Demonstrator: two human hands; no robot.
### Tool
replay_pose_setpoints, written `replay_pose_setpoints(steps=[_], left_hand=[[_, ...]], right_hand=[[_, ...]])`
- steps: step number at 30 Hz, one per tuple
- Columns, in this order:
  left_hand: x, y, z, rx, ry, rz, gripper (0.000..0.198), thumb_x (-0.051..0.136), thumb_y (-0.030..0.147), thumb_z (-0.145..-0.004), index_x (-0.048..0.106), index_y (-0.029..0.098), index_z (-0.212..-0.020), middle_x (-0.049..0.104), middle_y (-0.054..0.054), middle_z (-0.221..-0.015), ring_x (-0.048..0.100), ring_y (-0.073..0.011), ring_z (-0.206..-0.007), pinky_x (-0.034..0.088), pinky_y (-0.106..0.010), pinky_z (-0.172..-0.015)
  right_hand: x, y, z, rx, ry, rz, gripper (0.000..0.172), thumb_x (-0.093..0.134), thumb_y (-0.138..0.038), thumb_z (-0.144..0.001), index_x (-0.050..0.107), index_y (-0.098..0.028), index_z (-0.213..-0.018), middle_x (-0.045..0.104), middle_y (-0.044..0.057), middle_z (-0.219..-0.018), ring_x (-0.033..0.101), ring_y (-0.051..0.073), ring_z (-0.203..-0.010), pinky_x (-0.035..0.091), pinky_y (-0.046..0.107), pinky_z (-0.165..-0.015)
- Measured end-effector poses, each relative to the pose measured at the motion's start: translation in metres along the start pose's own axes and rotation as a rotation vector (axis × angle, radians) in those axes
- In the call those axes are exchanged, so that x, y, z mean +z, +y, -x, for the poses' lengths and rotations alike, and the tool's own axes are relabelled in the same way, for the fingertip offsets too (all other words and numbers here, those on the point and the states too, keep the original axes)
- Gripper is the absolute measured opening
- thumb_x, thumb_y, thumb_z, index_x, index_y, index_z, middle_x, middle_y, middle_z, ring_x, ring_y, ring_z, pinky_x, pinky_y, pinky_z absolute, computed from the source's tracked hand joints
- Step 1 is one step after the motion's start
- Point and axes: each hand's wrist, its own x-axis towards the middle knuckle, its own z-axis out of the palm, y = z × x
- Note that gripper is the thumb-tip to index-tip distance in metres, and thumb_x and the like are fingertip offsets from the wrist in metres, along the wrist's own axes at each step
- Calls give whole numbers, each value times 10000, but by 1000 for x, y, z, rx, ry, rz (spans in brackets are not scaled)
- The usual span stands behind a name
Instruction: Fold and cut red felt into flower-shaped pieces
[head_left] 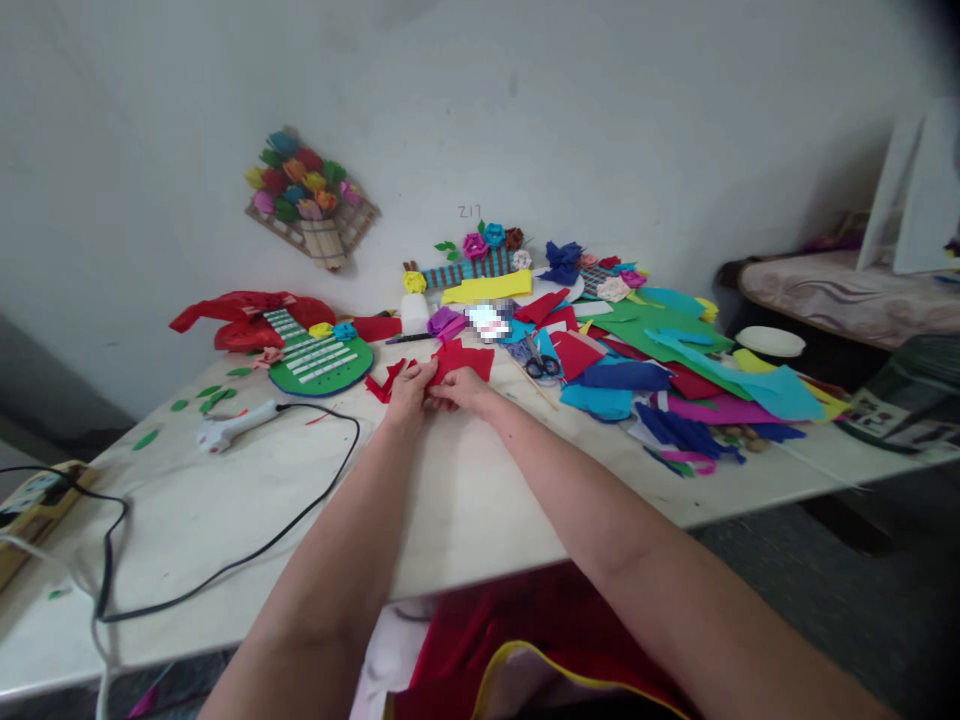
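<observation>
My left hand (409, 388) and my right hand (463, 387) meet over the white table (225, 510), both pinched on a red paper piece (459, 361). More red scraps (384, 382) lie just left of my left hand. Scissors with black handles (541, 364) rest a short way right of my right hand, beside a thin wooden stick (534, 384).
A white glue gun (229, 428) with a black cord (300, 520) lies at the left. A green round craft (321, 362) and a red bag (247, 318) sit behind it. Coloured paper sheets (675, 370) pile up at the right. A paper-flower basket (311, 200) hangs on the wall.
</observation>
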Motion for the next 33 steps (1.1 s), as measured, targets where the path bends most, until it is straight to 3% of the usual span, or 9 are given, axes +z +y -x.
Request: replay_pose_setpoints(steps=[6, 10, 16, 21, 28, 33], left_hand=[[-6, -1, -5, 75, 79, -20, 294, 753, 359, -550, 586, 124, -606, 550, 22, -523, 490, -75, -474, 382, -197, -470], [-11, -1, -6, 73, 26, -104, 277, 729, 374, -589, 632, 120, -642, 604, -7, -602, 530, -91, -563, 422, -215, -575], [-12, -4, -6, 25, -35, -266, 305, 725, 402, -593, 642, 115, -653, 607, -17, -594, 525, -95, -524, 411, -219, -528], [-9, -1, -3, 0, -57, -161, 329, 747, 387, -562, 653, 122, -733, 644, -34, -673, 567, -119, -557, 458, -256, -568], [-13, -1, -5, -48, -25, -237, 344, 764, 367, -542, 635, 117, -739, 634, -26, -614, 559, -106, -519, 466, -251, -569], [-10, 3, -1, -60, -95, -286, 354, 768, 364, -547, 640, 101, -747, 635, -39, -592, 554, -106, -507, 459, -246, -562]], right_hand=[[-11, -2, 2, 39, -91, -91, 336, 678, -441, -681, 580, -121, -655, 639, 42, -562, 540, 88, -428, 437, 195, -419], [-24, 0, 0, 69, 13, -175, 377, 638, -498, -701, 582, -130, -762, 639, 40, -558, 536, 96, -408, 438, 201, -394], [-32, 0, -2, -15, 180, -229, 176, 654, -266, -737, 580, -120, -672, 607, 7, -490, 469, 62, -346, 390, 181, -368], [-30, -5, 0, -49, 241, -238, 147, 628, -183, -744, 578, -114, -624, 584, -9, -445, 440, 57, -309, 367, 184, -350], [-42, -7, 5, 2, 63, -210, 181, 682, -278, -704, 598, -118, -691, 640, 21, -538, 525, 75, -396, 399, 167, -363], [-49, -4, 4, 6, 39, -134, 168, 716, -196, -663, 569, -116, -653, 609, 7, -472, 493, 72, -348, 397, 171, -355]])
